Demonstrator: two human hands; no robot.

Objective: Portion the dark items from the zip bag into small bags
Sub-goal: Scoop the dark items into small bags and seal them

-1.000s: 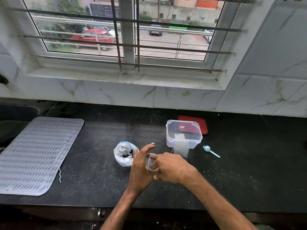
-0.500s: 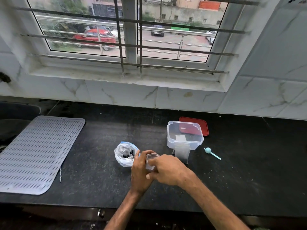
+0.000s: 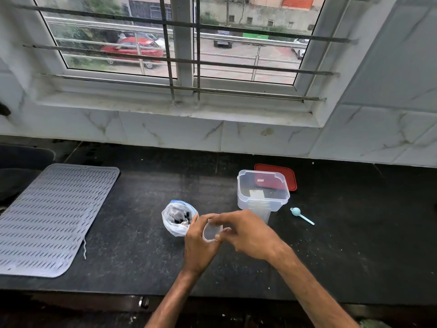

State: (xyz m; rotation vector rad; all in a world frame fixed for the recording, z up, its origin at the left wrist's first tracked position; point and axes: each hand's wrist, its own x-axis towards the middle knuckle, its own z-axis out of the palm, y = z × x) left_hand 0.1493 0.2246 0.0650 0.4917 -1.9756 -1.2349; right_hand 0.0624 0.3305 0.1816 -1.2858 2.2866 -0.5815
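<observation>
A clear zip bag with a blue-edged mouth stands open on the black counter, dark items visible inside. Just right of it, both my hands hold a small clear bag between them, its mouth spread into an oval. My left hand grips its left side with curled fingers. My right hand pinches its right rim from above. I cannot see anything inside the small bag.
A clear plastic container stands behind my right hand, its red lid lying behind it. A small teal scoop lies to the right. A grey ribbed mat covers the left counter. The counter's front edge is near.
My left hand's fingers, spread a second ago, have curled round the small bag. Both hands have pulled its mouth open wider.
</observation>
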